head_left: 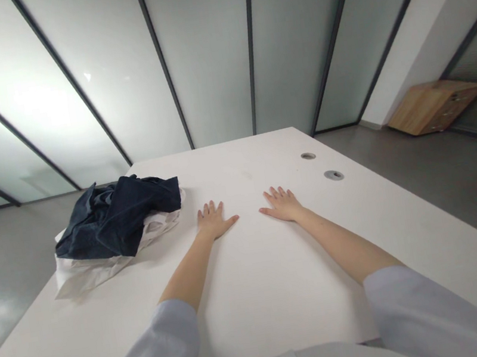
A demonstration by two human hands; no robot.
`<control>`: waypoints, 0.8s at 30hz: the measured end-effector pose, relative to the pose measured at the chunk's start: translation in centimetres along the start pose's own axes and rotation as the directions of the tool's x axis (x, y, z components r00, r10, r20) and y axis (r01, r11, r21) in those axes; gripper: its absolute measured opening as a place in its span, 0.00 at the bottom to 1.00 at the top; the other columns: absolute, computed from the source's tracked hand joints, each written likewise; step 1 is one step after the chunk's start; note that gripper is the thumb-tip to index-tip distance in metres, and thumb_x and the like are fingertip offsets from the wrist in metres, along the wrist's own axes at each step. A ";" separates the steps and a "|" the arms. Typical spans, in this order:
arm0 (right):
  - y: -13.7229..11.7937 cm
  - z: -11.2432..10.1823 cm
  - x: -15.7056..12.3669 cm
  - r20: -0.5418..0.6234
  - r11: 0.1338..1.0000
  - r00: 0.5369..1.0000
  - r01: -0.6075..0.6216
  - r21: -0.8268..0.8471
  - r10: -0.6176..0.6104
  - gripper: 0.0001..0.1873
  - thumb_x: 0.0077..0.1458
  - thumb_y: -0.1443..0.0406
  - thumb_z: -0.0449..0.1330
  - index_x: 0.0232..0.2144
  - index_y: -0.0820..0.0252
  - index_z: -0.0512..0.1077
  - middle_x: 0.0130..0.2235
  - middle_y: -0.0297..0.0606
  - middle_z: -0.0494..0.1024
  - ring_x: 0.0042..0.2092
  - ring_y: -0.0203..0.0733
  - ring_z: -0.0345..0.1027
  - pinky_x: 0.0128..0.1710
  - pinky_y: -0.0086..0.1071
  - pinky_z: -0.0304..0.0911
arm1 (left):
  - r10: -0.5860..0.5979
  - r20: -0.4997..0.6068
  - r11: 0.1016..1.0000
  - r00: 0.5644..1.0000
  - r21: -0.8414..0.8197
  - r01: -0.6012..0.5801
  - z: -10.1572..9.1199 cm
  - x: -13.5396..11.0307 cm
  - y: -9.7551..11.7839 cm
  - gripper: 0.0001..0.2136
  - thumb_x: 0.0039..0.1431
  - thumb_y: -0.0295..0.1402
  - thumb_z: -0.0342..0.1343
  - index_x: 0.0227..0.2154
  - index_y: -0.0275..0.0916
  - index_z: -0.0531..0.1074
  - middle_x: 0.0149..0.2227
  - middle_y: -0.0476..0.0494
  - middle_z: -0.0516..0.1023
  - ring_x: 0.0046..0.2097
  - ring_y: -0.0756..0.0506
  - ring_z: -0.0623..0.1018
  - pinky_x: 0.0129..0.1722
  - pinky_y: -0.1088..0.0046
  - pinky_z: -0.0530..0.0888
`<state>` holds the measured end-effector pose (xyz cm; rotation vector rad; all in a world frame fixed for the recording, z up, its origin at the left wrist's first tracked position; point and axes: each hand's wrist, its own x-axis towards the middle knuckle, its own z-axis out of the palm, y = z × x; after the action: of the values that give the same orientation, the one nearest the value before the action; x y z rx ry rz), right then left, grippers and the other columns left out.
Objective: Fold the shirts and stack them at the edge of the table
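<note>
My left hand (pixel 212 219) lies flat, palm down, on the white table (pixel 280 268), fingers spread and holding nothing. My right hand (pixel 282 203) lies flat the same way a little to its right, also holding nothing. Both arms reach out from light blue sleeves. Just left of my left hand sits a crumpled dark navy garment (pixel 117 215) piled on top of a white garment (pixel 94 268). Neither hand touches the clothes.
Two round cable holes (pixel 308 156) (pixel 333 175) are set in the table at the far right. Frosted glass panels with dark frames stand behind the table. A low wooden cabinet (pixel 435 104) sits on the grey floor at the right.
</note>
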<state>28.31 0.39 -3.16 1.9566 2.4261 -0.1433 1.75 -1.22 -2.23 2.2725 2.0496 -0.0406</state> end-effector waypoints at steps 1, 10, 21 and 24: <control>0.0 0.0 0.0 0.010 1.000 1.000 -0.003 -0.005 0.003 0.50 0.54 0.34 0.36 0.68 0.57 0.46 0.70 0.47 0.42 0.68 0.63 0.34 0.64 0.55 0.34 | 0.000 -0.001 1.000 1.000 0.003 0.000 0.0 0.0 0.0 0.47 0.51 0.68 0.32 0.67 0.41 0.48 0.70 0.33 0.43 0.69 0.31 0.46 0.64 0.48 0.47; -0.1 -0.2 0.0 0.026 1.000 1.000 -0.005 -0.003 0.005 0.50 0.54 0.35 0.36 0.68 0.57 0.45 0.70 0.47 0.41 0.69 0.62 0.32 0.64 0.54 0.34 | -0.005 0.006 1.000 1.000 0.013 0.004 0.0 0.0 -0.1 0.47 0.52 0.68 0.32 0.67 0.42 0.47 0.70 0.35 0.43 0.69 0.31 0.46 0.64 0.49 0.47; -0.1 -0.3 -0.1 0.027 1.000 1.000 -0.006 0.001 0.006 0.50 0.54 0.34 0.36 0.68 0.57 0.45 0.70 0.47 0.42 0.69 0.61 0.35 0.64 0.53 0.34 | -0.003 0.004 1.000 1.000 0.022 0.003 0.0 0.0 0.0 0.46 0.52 0.68 0.32 0.67 0.42 0.48 0.70 0.34 0.43 0.69 0.31 0.46 0.64 0.49 0.48; -0.1 -0.3 -0.1 0.031 1.000 0.999 -0.009 0.000 0.009 0.50 0.54 0.34 0.36 0.68 0.57 0.45 0.70 0.47 0.41 0.69 0.61 0.34 0.64 0.53 0.33 | -0.005 0.004 1.000 1.000 0.021 0.004 0.1 0.1 0.0 0.47 0.52 0.68 0.32 0.67 0.41 0.48 0.70 0.34 0.43 0.69 0.31 0.46 0.64 0.49 0.48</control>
<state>28.24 0.33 -2.84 1.9497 2.3985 -0.1726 1.74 -1.09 -2.32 2.2779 2.0619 -0.0667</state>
